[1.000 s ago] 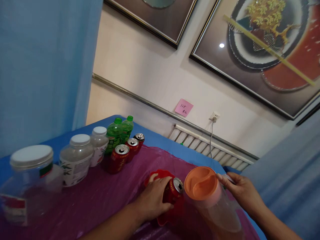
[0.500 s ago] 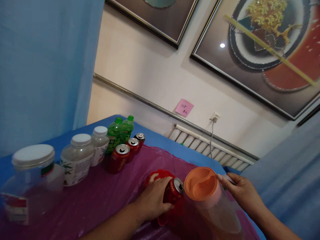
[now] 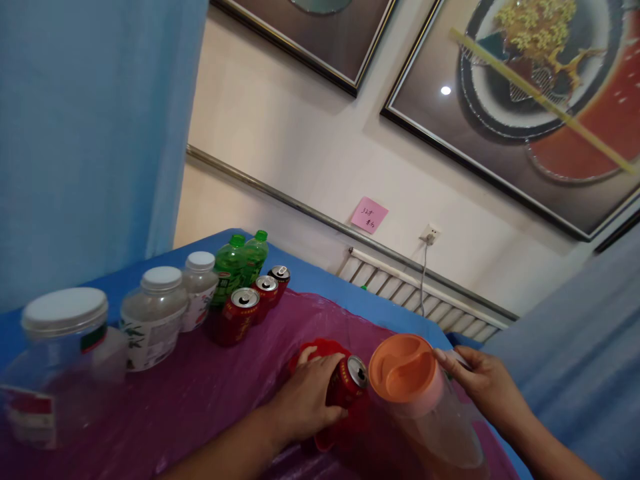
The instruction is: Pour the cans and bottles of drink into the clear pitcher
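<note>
My left hand is wrapped round a red drink can with an opened silver top, tilted a little. Under the can and hand is a red basin with a wavy rim, mostly covered. Close by on the right, a clear plastic pitcher with an orange lid leans toward the can, its lid almost touching it. My right hand grips the pitcher by its handle, thumb near the lid's edge. The pitcher's lower end runs out of the picture.
A purple plastic sheet covers part of the blue table. Along its left stand white-lidded jars, two green bottles and three more cans. Behind are a wall, a radiator and a pipe.
</note>
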Demonstrator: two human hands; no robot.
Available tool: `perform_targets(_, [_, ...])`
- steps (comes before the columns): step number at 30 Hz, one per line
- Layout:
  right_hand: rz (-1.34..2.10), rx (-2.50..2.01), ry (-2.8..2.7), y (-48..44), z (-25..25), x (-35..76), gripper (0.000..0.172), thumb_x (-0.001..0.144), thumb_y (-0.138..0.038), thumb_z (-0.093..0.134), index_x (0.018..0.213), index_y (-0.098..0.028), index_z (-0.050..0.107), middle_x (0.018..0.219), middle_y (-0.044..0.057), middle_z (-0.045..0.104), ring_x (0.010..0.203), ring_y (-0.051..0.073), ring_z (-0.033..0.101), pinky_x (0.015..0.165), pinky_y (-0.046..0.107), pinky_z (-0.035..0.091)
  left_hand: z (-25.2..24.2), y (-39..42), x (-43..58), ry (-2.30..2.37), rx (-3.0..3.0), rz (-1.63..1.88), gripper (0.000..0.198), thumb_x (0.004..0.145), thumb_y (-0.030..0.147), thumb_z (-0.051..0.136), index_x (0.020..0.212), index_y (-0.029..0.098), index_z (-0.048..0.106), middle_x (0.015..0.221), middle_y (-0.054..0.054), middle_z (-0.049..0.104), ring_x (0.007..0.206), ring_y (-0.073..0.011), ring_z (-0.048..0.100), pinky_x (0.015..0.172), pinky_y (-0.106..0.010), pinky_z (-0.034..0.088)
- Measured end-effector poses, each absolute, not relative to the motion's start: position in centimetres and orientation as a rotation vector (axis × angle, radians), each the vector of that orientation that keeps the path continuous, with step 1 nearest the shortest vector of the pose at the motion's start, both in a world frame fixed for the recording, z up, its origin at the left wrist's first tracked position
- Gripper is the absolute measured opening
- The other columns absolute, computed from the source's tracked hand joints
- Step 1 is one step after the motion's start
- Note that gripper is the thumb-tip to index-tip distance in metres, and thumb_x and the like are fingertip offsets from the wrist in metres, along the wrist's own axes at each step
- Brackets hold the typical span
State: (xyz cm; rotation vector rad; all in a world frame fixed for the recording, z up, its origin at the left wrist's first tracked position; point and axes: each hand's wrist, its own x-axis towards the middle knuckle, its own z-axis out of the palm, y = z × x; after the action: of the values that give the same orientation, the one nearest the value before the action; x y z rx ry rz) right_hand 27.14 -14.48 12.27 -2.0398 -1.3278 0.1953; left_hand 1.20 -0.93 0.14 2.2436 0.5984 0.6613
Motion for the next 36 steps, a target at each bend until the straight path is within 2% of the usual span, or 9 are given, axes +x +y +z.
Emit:
perform_targets(15, [0.206, -2.038, -1.327, -14.65, 12.04, 27.46, 0.058, 0.077, -0.072, 0.06, 0.057, -0.025, 0.034, 0.059, -0.005, 0.025, 0.056, 0.012, 0.027, 0.049, 0.025, 0.028, 0.56, -1.04, 1.15, 0.624, 2.208, 0.641, 0.062, 0.064, 0.025, 0.081, 0.123, 0.032, 0.061, 0.125, -0.003, 0.071, 0.125, -0.0319, 0.06, 0.121, -0.055, 0.015])
perform_targets(27, [0.234, -2.006, -1.312, -14.64, 11.58, 27.6, 0.057, 0.078, -0.071, 0.062, 0.057, -0.024, 0.038, 0.058, -0.006, 0.027, 0.056, 0.012, 0.028, 0.049, 0.024, 0.029, -0.2, -0.86, 1.17, 0.609, 2.26, 0.67, 0.062, 0.067, 0.033, 0.079, 0.125, 0.032, 0.059, 0.129, -0.004, 0.07, 0.126, -0.0343, 0.059, 0.121, -0.055, 0.018])
perform_targets(36, [0.224, -2.031, -1.318, -14.66, 11.58, 27.8, 0.059, 0.077, -0.073, 0.062, 0.057, -0.024, 0.035, 0.059, -0.005, 0.026, 0.057, 0.012, 0.028, 0.049, 0.025, 0.028, -0.24, -0.79, 1.17, 0.604, 2.259, 0.677, 0.063, 0.067, 0.032, 0.078, 0.127, 0.033, 0.058, 0.129, -0.003, 0.07, 0.126, -0.0344, 0.059, 0.122, -0.054, 0.017])
